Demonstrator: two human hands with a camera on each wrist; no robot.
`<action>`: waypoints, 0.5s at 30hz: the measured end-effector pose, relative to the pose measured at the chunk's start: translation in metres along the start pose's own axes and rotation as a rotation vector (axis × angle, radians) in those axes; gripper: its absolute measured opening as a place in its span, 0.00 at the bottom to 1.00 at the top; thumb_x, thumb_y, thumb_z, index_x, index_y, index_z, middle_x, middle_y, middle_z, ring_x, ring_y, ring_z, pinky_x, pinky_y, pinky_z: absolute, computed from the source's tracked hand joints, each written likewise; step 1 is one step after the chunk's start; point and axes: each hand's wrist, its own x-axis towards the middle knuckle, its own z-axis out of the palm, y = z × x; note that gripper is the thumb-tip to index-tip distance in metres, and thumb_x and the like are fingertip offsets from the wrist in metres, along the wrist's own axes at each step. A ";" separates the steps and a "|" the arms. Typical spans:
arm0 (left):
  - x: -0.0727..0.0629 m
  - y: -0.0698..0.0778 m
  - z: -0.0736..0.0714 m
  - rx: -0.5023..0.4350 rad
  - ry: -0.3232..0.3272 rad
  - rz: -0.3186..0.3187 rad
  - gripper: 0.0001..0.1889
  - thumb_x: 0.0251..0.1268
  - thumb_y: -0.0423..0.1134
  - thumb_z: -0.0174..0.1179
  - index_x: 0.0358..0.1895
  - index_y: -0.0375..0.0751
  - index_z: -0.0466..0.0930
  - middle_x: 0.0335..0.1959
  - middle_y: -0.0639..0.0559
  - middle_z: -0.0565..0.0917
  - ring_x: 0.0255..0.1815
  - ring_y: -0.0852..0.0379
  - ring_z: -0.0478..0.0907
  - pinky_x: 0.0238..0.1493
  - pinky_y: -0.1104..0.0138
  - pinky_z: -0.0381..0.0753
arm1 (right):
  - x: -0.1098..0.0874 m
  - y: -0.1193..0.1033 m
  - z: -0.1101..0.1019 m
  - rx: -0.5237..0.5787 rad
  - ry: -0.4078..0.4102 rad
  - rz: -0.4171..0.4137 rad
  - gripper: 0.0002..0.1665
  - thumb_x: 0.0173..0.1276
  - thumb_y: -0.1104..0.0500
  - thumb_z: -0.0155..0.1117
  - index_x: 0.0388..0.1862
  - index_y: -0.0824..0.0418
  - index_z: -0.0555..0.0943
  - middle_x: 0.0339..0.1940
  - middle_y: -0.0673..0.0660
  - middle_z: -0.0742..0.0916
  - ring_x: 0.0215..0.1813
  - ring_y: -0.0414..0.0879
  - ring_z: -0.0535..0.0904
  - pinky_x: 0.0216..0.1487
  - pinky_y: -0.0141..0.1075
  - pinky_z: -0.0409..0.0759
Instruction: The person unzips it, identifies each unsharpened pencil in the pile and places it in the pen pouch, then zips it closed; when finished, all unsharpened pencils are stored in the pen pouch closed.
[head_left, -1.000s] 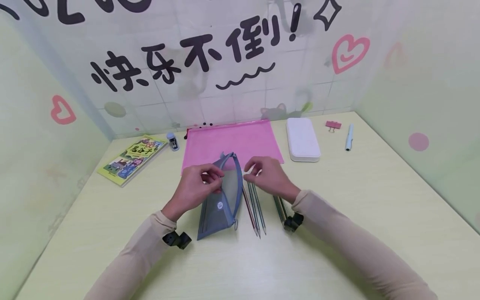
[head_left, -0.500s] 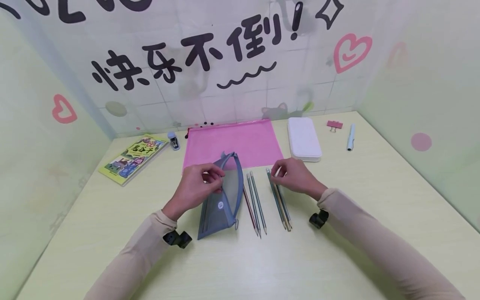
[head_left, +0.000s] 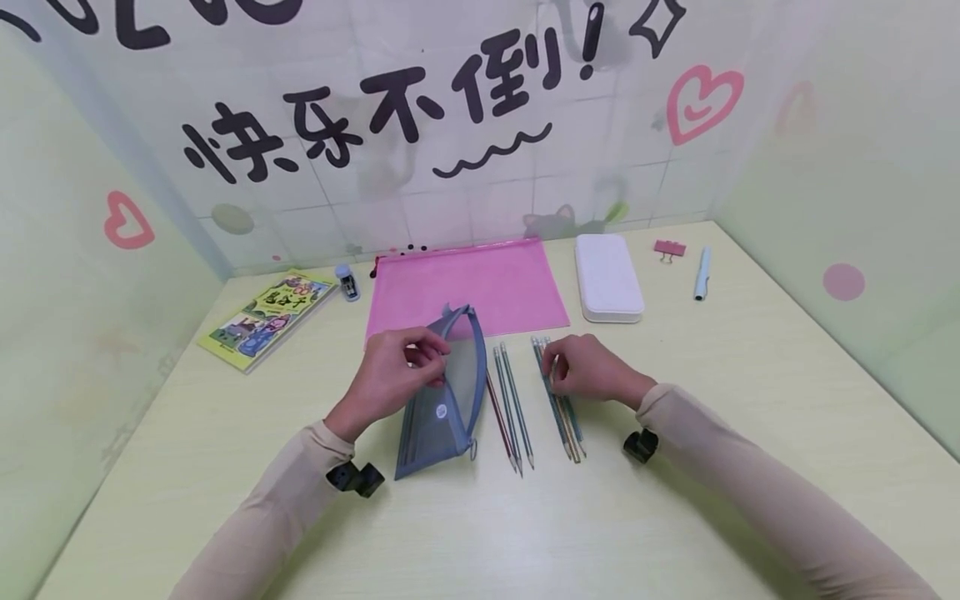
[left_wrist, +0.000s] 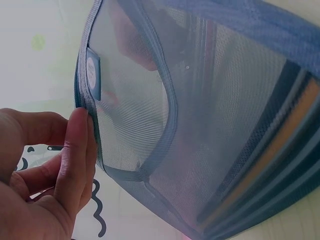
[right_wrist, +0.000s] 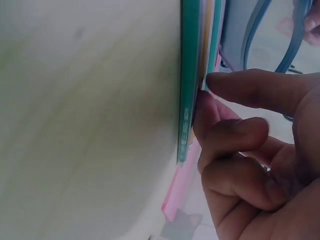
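My left hand [head_left: 393, 371] pinches the rim of a blue-grey mesh pencil case [head_left: 435, 437], whose mouth gapes toward the right. Through the mesh, in the left wrist view, long dark and orange pencils [left_wrist: 270, 155] show inside. Further right, my right hand [head_left: 592, 367] is down at a bunch of pencils [head_left: 558, 417]. Its thumb and a finger pinch at a pencil there; in the right wrist view a green pencil [right_wrist: 189, 75] lies alongside the fingertips. Between case and bunch lie a dark red pencil [head_left: 500, 421] and two teal ones [head_left: 517, 408].
Behind the case lies a pink zip pouch [head_left: 465, 283]. A white box [head_left: 609, 279], a pink binder clip [head_left: 669, 248] and a light blue pen [head_left: 702, 275] are at the back right. A booklet [head_left: 266, 321] and a small blue-capped container [head_left: 347, 283] stand at the back left.
My right hand has moved right from beside the case's mouth to the right-hand bunch, then lowered onto it. Those pencils have shifted slightly. My left hand stays on the pencil case.
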 end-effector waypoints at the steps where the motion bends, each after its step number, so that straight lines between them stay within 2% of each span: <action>1: 0.000 0.000 0.000 0.001 -0.001 0.002 0.08 0.63 0.29 0.60 0.42 0.34 0.85 0.34 0.42 0.86 0.28 0.58 0.83 0.30 0.70 0.88 | 0.000 -0.001 0.001 -0.022 -0.001 0.004 0.06 0.56 0.68 0.65 0.32 0.59 0.82 0.24 0.52 0.83 0.27 0.41 0.75 0.29 0.30 0.73; 10: 0.000 -0.001 0.000 0.000 -0.001 0.006 0.07 0.63 0.28 0.60 0.42 0.34 0.85 0.33 0.42 0.87 0.28 0.57 0.83 0.30 0.69 0.88 | 0.003 -0.017 0.008 -0.093 -0.033 0.027 0.07 0.57 0.65 0.68 0.34 0.58 0.81 0.24 0.53 0.83 0.25 0.43 0.76 0.25 0.30 0.73; 15: -0.001 -0.001 0.001 0.005 -0.006 -0.001 0.07 0.63 0.29 0.61 0.42 0.34 0.85 0.34 0.42 0.86 0.28 0.57 0.83 0.30 0.69 0.88 | 0.003 -0.023 0.010 -0.110 -0.062 0.073 0.09 0.55 0.66 0.68 0.35 0.57 0.81 0.24 0.54 0.81 0.26 0.44 0.76 0.25 0.31 0.72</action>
